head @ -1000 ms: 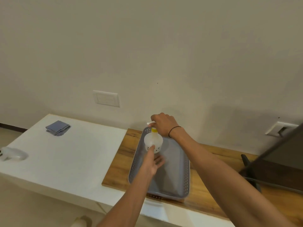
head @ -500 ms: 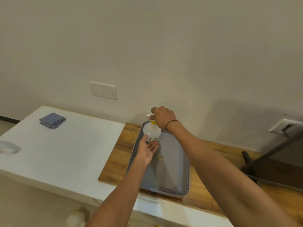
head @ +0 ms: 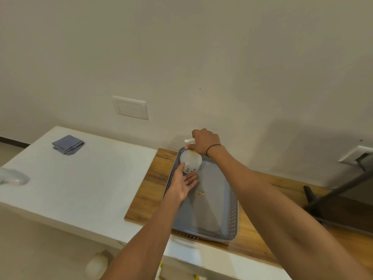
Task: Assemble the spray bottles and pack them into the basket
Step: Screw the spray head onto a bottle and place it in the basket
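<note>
White spray bottle under right hand

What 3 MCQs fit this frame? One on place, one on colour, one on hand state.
1. Where is the bottle?
A. far left corner of the basket
B. on the white table
C. on the floor

2. What colour is the cloth?
A. red
B. blue-grey
C. yellow

3. What is the right hand doing?
A. lying flat on the wood
B. gripping the bottle's sprayer top
C. holding the cloth

Key: 1 A, the bottle stands inside the basket's far left corner. 2 B, the folded cloth on the white table is blue-grey. 3 B, its fingers curl round the sprayer; the left hand steadies the bottle's body.
</note>
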